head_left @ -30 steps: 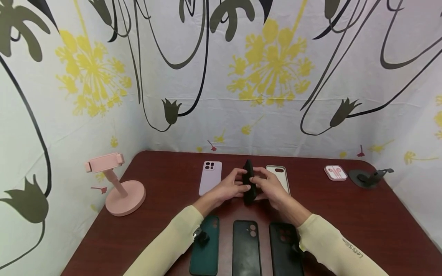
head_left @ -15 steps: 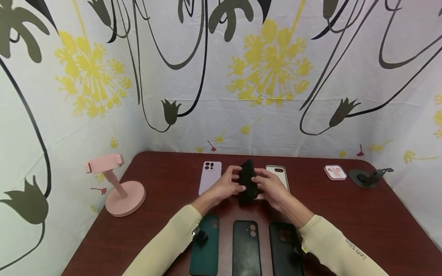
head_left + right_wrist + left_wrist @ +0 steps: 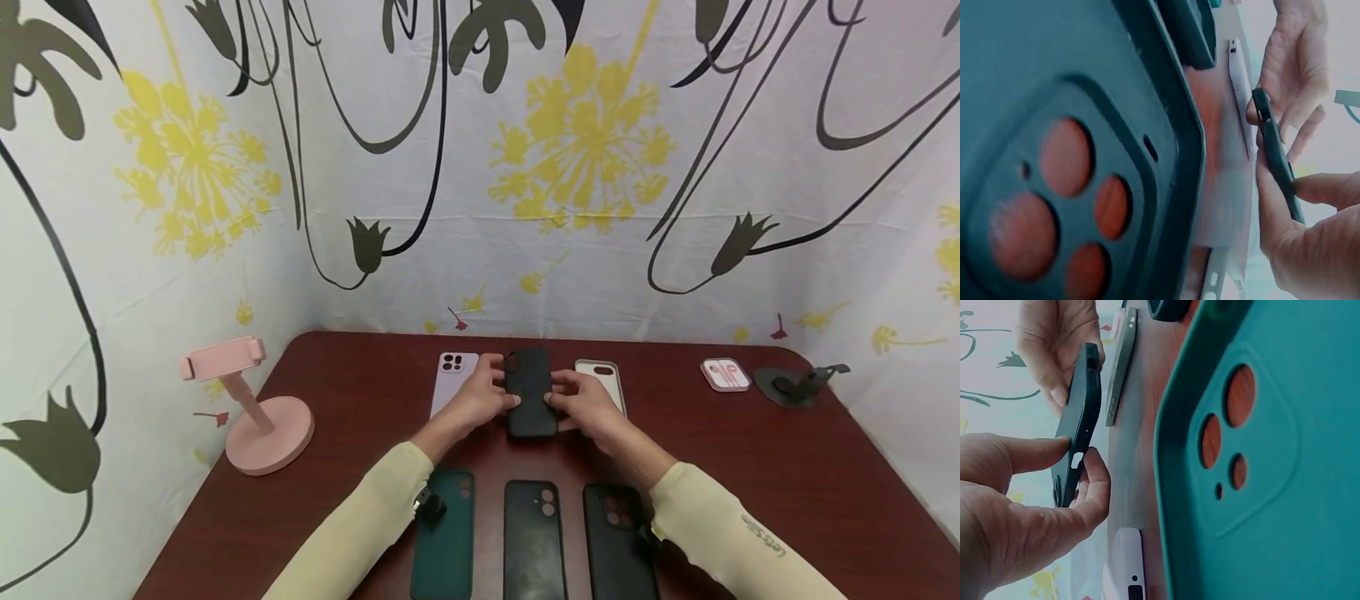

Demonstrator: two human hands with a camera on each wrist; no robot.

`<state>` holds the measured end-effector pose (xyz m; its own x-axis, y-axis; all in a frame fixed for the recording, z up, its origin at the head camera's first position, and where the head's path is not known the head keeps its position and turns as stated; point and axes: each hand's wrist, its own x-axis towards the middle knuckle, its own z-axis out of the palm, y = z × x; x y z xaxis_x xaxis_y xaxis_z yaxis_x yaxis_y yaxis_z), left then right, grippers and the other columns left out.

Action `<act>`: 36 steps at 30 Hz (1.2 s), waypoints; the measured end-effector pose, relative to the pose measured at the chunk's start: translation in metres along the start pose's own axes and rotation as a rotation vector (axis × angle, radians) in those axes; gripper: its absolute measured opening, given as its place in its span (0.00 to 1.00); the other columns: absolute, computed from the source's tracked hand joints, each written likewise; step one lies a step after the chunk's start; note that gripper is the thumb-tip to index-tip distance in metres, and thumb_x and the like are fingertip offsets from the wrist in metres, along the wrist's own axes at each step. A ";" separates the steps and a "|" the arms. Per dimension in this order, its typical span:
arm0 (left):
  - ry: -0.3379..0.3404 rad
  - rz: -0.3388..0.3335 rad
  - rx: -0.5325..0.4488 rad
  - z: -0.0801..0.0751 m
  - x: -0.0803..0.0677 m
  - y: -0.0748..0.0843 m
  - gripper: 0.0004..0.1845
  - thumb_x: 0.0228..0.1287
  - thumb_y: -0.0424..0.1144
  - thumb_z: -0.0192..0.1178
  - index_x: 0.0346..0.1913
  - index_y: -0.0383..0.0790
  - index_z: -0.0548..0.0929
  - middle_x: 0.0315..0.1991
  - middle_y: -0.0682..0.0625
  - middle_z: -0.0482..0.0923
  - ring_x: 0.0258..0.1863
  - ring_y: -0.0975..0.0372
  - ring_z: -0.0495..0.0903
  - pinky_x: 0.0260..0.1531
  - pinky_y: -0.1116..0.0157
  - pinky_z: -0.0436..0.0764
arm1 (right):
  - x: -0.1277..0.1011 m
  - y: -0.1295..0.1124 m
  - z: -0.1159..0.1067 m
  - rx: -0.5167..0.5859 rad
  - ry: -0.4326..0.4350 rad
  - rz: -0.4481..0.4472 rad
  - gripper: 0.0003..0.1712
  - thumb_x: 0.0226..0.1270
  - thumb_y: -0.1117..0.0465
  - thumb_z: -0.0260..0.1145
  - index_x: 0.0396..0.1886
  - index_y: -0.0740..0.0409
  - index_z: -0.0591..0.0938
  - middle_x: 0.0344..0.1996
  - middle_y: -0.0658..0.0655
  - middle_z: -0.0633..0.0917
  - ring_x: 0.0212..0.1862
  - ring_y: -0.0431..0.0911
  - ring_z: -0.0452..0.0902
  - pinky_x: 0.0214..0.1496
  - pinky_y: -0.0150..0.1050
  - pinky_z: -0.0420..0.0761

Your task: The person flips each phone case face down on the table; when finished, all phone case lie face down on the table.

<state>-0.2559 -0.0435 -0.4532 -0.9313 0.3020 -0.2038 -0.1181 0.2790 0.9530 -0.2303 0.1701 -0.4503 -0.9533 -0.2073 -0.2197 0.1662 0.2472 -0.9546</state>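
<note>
Head view: both hands hold a black phone case [image 3: 530, 392] by its long edges just above the far middle of the desk [image 3: 750, 467]. Left hand [image 3: 480, 398] pinches its left edge between thumb and fingers; right hand [image 3: 581, 404] grips the right edge likewise. A lilac phone [image 3: 450, 379] lies just left of it, a white-rimmed case [image 3: 603, 379] just right. Near the person lie a green case [image 3: 444, 537] and two black cases [image 3: 534, 542].
</note>
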 end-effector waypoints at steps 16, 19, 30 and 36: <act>0.023 0.050 0.211 -0.002 0.002 0.006 0.42 0.68 0.30 0.71 0.79 0.46 0.62 0.64 0.34 0.77 0.38 0.52 0.88 0.30 0.54 0.92 | 0.009 -0.002 0.004 -0.274 0.008 0.009 0.31 0.74 0.67 0.68 0.72 0.72 0.72 0.51 0.69 0.84 0.39 0.51 0.91 0.40 0.43 0.92; 0.027 0.044 0.245 -0.001 0.004 0.005 0.42 0.68 0.30 0.71 0.80 0.47 0.63 0.62 0.34 0.78 0.32 0.51 0.88 0.27 0.54 0.91 | 0.011 -0.001 0.005 -0.335 0.004 -0.008 0.29 0.73 0.67 0.69 0.69 0.72 0.74 0.49 0.68 0.85 0.37 0.49 0.91 0.38 0.42 0.92; 0.014 0.021 0.344 -0.001 0.008 0.001 0.43 0.68 0.31 0.72 0.82 0.40 0.63 0.61 0.36 0.78 0.27 0.55 0.88 0.24 0.61 0.90 | 0.016 0.001 0.008 -0.549 0.032 -0.053 0.27 0.71 0.63 0.73 0.65 0.71 0.79 0.42 0.63 0.89 0.30 0.43 0.86 0.32 0.36 0.84; 0.008 0.009 0.346 0.000 0.009 0.001 0.42 0.68 0.30 0.72 0.81 0.38 0.64 0.60 0.36 0.78 0.28 0.56 0.88 0.25 0.60 0.90 | 0.018 0.003 0.008 -0.568 0.027 -0.044 0.37 0.71 0.63 0.73 0.74 0.74 0.72 0.47 0.67 0.87 0.30 0.43 0.87 0.33 0.37 0.86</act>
<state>-0.2642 -0.0402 -0.4545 -0.9345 0.2991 -0.1931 0.0124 0.5694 0.8219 -0.2451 0.1598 -0.4590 -0.9637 -0.2060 -0.1700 -0.0280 0.7109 -0.7028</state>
